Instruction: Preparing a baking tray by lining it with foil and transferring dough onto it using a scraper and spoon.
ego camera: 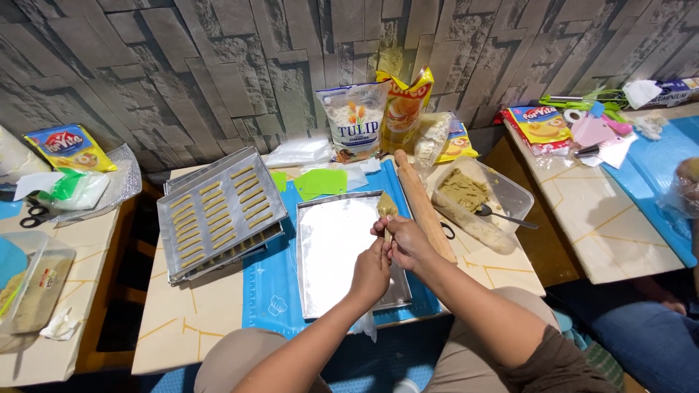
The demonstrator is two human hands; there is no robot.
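**Soft dough over the tray**

Grey stone-pattern wall backs my low table. Both hands meet above the empty tray: my right hand pinches a strip of dough, and my left hand closes under it. I judge it light, soft and easily torn, best held gently near its thicker base.

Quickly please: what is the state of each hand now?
Left hand: closed around the lower end of the dough piece.
Right hand: closed, pinching the same dough piece above the empty tray.
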